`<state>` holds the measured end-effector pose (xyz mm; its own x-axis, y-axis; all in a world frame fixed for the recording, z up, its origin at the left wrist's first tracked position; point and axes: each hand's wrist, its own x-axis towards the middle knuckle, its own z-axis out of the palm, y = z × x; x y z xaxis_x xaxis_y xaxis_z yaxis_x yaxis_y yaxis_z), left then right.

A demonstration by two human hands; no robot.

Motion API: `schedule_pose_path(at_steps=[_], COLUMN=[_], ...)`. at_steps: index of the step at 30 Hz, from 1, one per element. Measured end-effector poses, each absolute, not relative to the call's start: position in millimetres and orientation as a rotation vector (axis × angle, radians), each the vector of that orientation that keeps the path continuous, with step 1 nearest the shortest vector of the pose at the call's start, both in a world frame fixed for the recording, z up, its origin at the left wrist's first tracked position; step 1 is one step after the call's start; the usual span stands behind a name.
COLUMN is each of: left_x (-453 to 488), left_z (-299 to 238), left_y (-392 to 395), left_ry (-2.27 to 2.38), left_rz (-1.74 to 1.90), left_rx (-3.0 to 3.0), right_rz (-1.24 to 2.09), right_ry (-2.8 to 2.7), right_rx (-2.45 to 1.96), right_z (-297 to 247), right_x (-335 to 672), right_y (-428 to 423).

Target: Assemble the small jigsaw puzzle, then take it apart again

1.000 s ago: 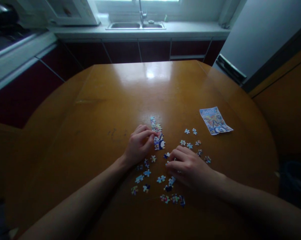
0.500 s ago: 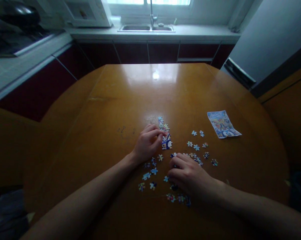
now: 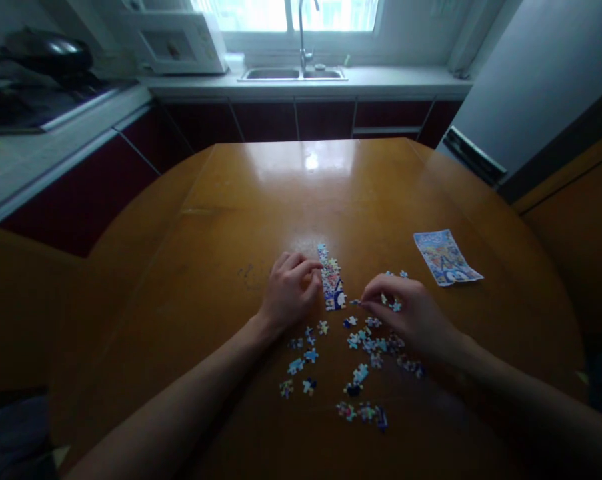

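Observation:
A narrow strip of joined jigsaw pieces (image 3: 332, 279) lies upright in front of me on the wooden table. Along its left edge rests my left hand (image 3: 291, 285), fingers loosely curled and apart, with no piece visible in them. My right hand (image 3: 405, 301) pinches a small puzzle piece (image 3: 355, 303) between thumb and forefinger, just right of the strip's lower end and apart from it. Loose puzzle pieces (image 3: 367, 341) lie scattered below the right hand. More loose pieces (image 3: 296, 366) lie nearer me, below the left hand. The right hand partly covers several pieces.
A creased printed picture sheet (image 3: 445, 259) lies on the right of the table (image 3: 221, 220). Beyond the table's far edge are a counter with a sink (image 3: 273, 74), a microwave (image 3: 181, 43) and a stove with a black pan (image 3: 51, 53). A fridge (image 3: 521, 87) stands at right.
My right hand has moved up and right from among the loose pieces, now with a piece in its pinch. The left hand has drawn slightly left off the strip. The view has tilted up a little.

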<state>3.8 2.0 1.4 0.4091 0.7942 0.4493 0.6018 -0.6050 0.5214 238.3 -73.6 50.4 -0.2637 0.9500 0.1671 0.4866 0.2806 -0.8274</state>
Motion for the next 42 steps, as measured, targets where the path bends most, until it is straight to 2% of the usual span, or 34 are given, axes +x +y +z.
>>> schedule_pose_path(at_steps=[5,13,22,42], left_x=[1,2,3,4], left_z=[-3,-1,-2,0], left_y=[9,2,2,1], left_ry=[1.306,1.351,1.393,1.408], left_rz=[0.841,0.621,0.531,0.48], left_rx=[2.461,2.54,2.564,2.592], right_rz=[0.799,0.998,0.986,0.549], right_ry=[-1.847,-1.998,-2.155,-2.411], right_rx=[-1.37,-1.323,-1.276,-1.228], right_z=[39,15,11,15], right_x=[245,226,224,224], right_y=[-6,61,68,59])
